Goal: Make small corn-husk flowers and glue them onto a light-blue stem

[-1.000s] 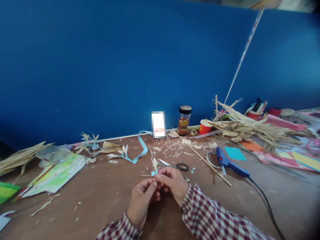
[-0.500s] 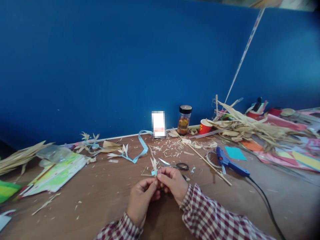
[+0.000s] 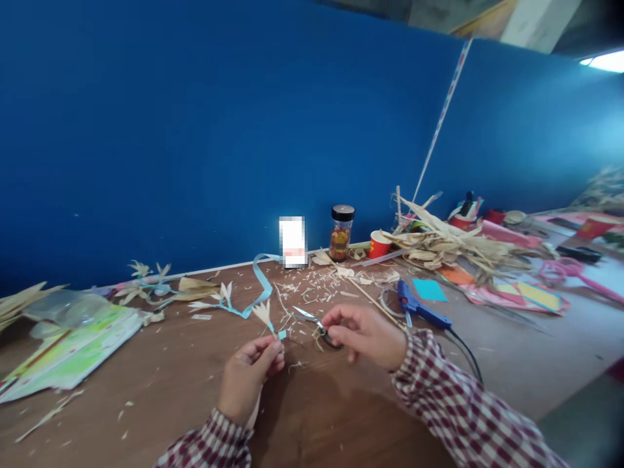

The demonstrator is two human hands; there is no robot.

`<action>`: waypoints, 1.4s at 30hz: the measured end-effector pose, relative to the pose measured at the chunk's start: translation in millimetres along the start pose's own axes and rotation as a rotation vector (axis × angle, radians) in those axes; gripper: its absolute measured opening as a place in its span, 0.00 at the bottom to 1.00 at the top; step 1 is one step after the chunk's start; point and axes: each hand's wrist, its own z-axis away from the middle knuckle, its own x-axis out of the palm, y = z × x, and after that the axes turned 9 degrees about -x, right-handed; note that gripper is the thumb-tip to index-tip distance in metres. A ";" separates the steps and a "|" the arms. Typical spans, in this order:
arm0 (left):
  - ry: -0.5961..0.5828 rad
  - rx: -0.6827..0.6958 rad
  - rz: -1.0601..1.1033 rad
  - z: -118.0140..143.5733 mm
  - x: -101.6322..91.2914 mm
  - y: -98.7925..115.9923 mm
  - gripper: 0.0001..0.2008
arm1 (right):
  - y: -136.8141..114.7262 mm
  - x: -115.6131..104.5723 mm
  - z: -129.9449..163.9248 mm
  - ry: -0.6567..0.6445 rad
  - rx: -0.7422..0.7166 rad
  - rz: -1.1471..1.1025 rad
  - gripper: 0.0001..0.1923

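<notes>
In my left hand (image 3: pixel 248 374), thumb and fingers pinch the stem of a small pale flower (image 3: pixel 262 312) that looks made of dried husk. A light blue strip (image 3: pixel 281 335) sticks out from its base. My right hand (image 3: pixel 368 335) hangs over a pair of scissors (image 3: pixel 306 315), thumb and index finger apart beside the dark handles, which it partly hides. The scissors' blades point away to the left. Just beyond the left hand, a blue-wrapped branch with pale flowers (image 3: pixel 225 296) lies on the table beside a light blue ribbon (image 3: pixel 263 283).
A blue glue gun (image 3: pixel 422 311) with a cord and a turquoise paper square (image 3: pixel 429 290) lie right. Behind stand a lidded jar (image 3: pixel 340 234), a red paper cup (image 3: pixel 379 244) and a husk pile (image 3: pixel 448 244). Husk scraps litter the table (image 3: pixel 160 403); a plastic bag (image 3: pixel 73 309) lies left.
My right hand has let go of the flower and moved right to the scissors. My left hand keeps the flower, now tilted left. The view has turned to the right.
</notes>
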 end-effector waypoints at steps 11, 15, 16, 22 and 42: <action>0.042 -0.040 -0.011 -1.5 -0.9 2.0 0.17 | 30.3 -107.1 73.2 0.387 0.106 1.135 0.14; 0.034 -0.027 -0.007 -3.7 -1.9 -1.5 0.18 | 40.8 -125.3 81.6 0.394 0.215 1.458 0.18; 0.027 -0.024 -0.010 -4.1 -2.3 -2.3 0.18 | 44.6 -127.0 82.3 0.400 0.233 1.492 0.18; 0.002 -0.013 -0.005 -4.4 -3.7 -1.9 0.23 | 61.8 -130.9 82.5 0.485 0.168 1.508 0.14; -0.038 -0.052 -0.009 -2.1 -0.3 1.4 0.17 | -19.2 -129.1 68.7 0.535 -0.066 1.142 0.16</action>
